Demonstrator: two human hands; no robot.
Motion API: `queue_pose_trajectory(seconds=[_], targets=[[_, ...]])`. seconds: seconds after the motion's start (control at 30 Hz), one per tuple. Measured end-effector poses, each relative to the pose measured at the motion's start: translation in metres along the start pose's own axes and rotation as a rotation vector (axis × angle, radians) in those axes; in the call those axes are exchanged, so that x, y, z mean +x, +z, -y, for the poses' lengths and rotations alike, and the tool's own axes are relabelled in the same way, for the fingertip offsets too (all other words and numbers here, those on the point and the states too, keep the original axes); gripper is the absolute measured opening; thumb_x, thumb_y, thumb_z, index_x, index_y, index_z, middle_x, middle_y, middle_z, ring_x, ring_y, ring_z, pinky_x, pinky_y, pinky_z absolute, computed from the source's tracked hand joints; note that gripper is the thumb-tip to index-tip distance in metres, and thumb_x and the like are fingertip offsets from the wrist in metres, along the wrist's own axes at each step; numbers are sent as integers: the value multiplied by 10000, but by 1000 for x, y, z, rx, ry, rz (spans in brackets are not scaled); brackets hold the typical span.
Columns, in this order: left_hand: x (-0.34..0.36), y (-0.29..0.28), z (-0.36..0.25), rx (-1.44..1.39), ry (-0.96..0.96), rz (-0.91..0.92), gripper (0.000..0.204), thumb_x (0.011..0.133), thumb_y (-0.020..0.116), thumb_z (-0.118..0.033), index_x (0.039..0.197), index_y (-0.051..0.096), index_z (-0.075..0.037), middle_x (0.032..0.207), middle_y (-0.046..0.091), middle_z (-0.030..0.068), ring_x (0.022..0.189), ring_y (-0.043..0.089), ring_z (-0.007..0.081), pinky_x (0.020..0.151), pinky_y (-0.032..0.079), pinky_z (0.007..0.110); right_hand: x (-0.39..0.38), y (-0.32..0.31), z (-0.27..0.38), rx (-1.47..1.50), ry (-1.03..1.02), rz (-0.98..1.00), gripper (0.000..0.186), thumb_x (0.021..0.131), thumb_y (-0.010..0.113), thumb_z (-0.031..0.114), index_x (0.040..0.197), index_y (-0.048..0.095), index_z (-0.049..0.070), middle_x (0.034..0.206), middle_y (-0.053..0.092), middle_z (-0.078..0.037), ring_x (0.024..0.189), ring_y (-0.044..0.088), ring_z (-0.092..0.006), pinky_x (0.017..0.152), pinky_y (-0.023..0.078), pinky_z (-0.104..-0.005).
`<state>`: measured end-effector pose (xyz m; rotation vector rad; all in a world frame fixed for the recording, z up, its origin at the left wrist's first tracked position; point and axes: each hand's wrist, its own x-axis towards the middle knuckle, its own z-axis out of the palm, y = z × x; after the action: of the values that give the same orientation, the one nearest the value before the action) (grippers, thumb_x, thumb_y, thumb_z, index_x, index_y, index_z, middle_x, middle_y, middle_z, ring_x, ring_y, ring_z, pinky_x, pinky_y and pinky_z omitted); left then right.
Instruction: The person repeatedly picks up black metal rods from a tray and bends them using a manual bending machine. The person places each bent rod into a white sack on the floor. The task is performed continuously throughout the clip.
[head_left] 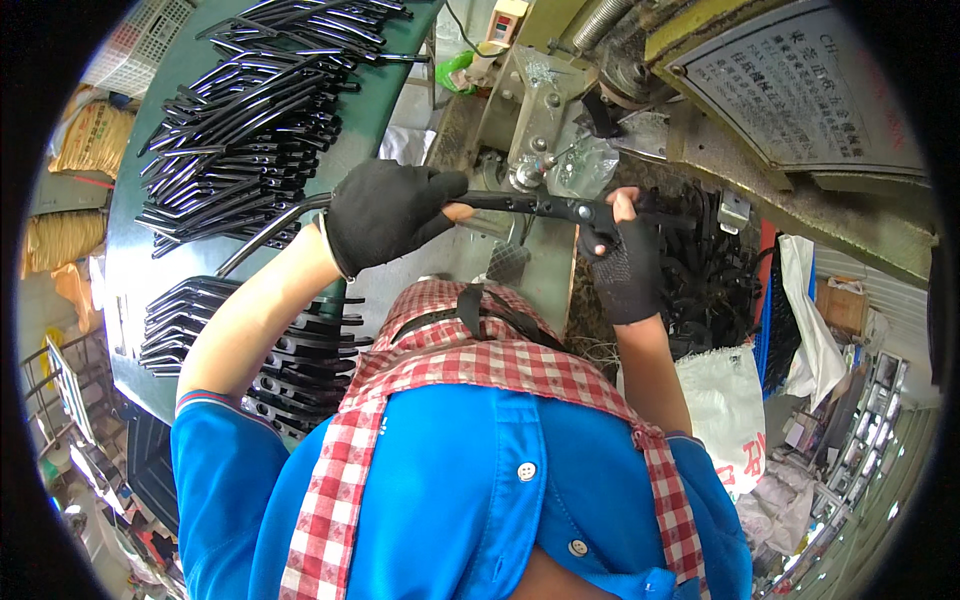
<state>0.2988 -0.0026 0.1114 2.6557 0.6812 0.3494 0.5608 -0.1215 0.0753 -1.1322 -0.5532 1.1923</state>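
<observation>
Between the bar point(515, 203) and the apron point(480, 365), a gap lies open, partly taken up by a dark mesh piece point(508, 262). The left hand point(385, 215) and right hand point(620, 255) flank it. Past the bar, the machine point(530, 115) blocks the way; whether they touch is unclear. Heaped rods point(260, 110) obstruct the left, black parts point(700, 255) the right. A bare strip of table point(125, 265) runs outside the rods.

Slender black bar point(508, 203), bent at left, crosswise, apparently metal
</observation>
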Motion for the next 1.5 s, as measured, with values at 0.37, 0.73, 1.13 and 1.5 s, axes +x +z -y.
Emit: queue_pose_trajectory(seconds=[0.37,0.73,1.13,1.5], targets=[[14,-5,-6,51,-32,141,254,912,535,-350,911,547,-97,594,581,146,594,604,367,532,447,471,1,13,-8,271,170,-110,199,916,607,231,793,470,155,640,445,57,461,398,-36,414,282,-195],[44,-9,1,32,58,65,305,932,504,-348,952,556,-49,661,572,199,644,581,402,561,434,467,22,11,10,96,-140,38,116,942,556,193,922,505,91,697,450,2,545,401,-66,451,294,-205],[85,-4,27,148,160,41,406,893,548,-443,985,595,-50,588,568,184,581,591,391,527,443,465,42,8,-1,390,-95,-224,81,882,572,133,839,513,99,674,479,-14,528,401,-89,457,289,-218],[101,21,50,114,242,209,337,891,549,-427,932,611,-99,712,625,166,707,630,374,602,487,463,53,-8,-43,278,63,-346,314,939,532,357,700,460,167,523,398,6,395,318,-99,387,223,-234]])
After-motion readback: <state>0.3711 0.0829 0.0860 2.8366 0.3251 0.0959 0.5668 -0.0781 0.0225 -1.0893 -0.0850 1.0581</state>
